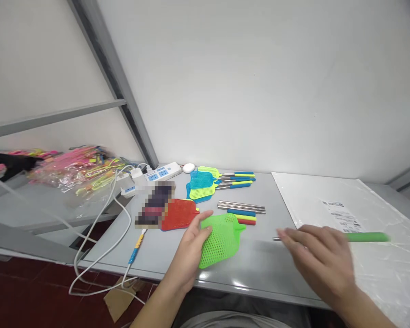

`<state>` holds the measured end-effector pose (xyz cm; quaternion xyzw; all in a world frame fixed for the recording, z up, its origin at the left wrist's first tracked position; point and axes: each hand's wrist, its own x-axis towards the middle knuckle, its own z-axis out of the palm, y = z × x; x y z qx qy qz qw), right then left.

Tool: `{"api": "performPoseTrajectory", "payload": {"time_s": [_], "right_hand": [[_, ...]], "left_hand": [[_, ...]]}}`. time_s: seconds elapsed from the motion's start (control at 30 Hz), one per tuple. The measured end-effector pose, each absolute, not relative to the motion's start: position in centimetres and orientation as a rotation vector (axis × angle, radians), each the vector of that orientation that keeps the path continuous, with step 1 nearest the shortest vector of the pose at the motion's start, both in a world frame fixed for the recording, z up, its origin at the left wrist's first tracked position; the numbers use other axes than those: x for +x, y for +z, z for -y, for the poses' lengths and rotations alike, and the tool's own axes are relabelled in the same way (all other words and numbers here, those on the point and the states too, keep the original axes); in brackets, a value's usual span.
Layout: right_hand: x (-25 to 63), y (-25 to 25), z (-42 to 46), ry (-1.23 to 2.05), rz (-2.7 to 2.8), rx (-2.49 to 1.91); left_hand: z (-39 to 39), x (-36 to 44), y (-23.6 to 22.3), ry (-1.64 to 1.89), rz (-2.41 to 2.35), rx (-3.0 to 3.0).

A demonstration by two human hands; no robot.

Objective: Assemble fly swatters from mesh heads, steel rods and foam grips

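Note:
My left hand grips the left edge of a green mesh swatter head that lies on the grey table. My right hand, blurred by motion, is closed round a thin metal rod with a green foam grip; the rod's bare tip points left toward the green head. A red swatter head lies just left of my left hand. Behind the green head sit loose metal rods and blue, yellow and red foam-grip handles.
Assembled blue and yellow-green swatters lie at the back beside a white power strip with trailing white cables. A clear plastic sheet with a label covers the table's right side. Bags of colourful parts sit on the left shelf.

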<state>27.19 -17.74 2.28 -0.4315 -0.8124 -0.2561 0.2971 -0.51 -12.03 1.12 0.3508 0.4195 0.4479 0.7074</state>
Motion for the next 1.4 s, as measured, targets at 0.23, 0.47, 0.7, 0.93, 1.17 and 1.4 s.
{"api": "performPoseTrajectory", "payload": {"time_s": [0.23,0.47,0.7,0.93,1.17,1.4], "right_hand": [[25.7,5.0,15.6,-0.542,2.171,-1.163],[19.3,5.6,12.2,-0.457,2.647,-0.805],[15.7,4.1,6.1,-0.544,2.658,-0.53],[12.1,1.1,0.2,-0.49,2.73,-0.532],[11.7,0.8,0.4,-0.298,2.895,-0.686],[13.3,2.1,1.5,-0.349,2.81,-0.726]], "left_hand": [[11.9,-3.0,1.4,1.146,-0.968,0.776],[11.9,-4.6,1.1,1.009,-0.713,0.822],[11.8,-8.1,-1.8,1.5,-1.333,1.153],[12.4,-8.5,-2.5,1.202,-1.503,2.102],[11.2,-7.9,-2.4,0.764,-1.492,2.306],[11.0,-7.4,-1.9,0.663,-1.594,2.28]]}}
